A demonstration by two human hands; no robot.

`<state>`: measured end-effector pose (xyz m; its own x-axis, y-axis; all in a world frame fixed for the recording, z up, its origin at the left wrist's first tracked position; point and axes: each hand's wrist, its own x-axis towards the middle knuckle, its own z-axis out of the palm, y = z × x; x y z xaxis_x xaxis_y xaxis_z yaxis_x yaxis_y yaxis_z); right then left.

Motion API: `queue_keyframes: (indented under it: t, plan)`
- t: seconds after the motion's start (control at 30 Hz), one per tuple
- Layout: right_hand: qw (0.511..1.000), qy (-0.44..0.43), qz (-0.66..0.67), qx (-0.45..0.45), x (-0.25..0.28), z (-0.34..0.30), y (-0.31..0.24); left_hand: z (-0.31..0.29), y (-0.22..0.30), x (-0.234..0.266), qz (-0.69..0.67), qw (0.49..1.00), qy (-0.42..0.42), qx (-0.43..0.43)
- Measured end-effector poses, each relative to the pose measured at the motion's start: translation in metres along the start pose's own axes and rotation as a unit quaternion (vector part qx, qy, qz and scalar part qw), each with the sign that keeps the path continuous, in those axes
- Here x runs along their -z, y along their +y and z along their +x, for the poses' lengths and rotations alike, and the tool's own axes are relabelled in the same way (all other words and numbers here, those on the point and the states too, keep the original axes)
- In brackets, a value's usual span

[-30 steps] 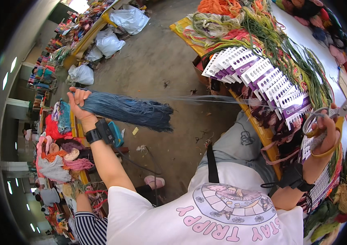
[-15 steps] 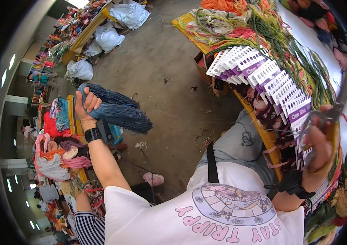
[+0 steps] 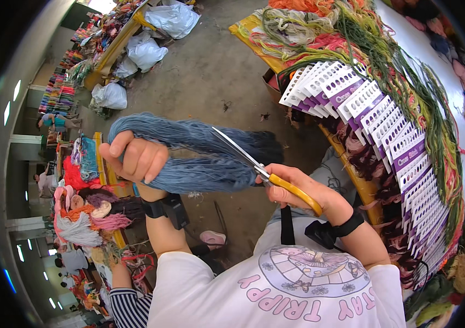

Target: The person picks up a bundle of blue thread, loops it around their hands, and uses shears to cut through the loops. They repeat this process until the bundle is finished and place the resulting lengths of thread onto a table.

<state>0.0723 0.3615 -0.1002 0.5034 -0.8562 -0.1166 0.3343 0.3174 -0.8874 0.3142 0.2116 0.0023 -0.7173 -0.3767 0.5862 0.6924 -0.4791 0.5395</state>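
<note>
A thick skein of blue thread [image 3: 205,174] stretches rightward from my left hand [image 3: 139,156], which is closed round its looped end. Its far end turns dark navy. My right hand [image 3: 303,188] grips a pair of scissors [image 3: 293,195] with yellow handles. The scissors' pointed metal blades lie across the skein, aimed up and to the left, and look nearly closed. My right fingertips are at the skein's lower right part; whether they also pinch thread I cannot tell.
On the right, a yellow-edged table [image 3: 352,175] bears rows of white-and-purple thread cards [image 3: 391,128] and green, yellow and pink thread [image 3: 347,38]. Plastic bags [image 3: 147,52] lie at the far left. Beside my left arm are coloured yarn bundles [image 3: 87,218] and another person's striped sleeve [image 3: 128,306].
My right hand has come from the table at the right to the skein, bringing the scissors. My left hand has moved rightward and nearer, and the skein now extends more level.
</note>
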Motion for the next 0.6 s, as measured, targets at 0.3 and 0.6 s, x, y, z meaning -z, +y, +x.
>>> queue_keyframes:
  t: [0.3,0.6]
  plan:
    - [1.000,0.004,-0.018,0.018,0.019,-0.025,-0.006,0.043,-0.055,-0.009,-0.107,0.990,-0.088,0.027]
    - [0.998,-0.015,-0.019,0.058,0.023,-0.036,-0.007,0.048,-0.063,-0.017,-0.118,0.992,-0.046,0.004]
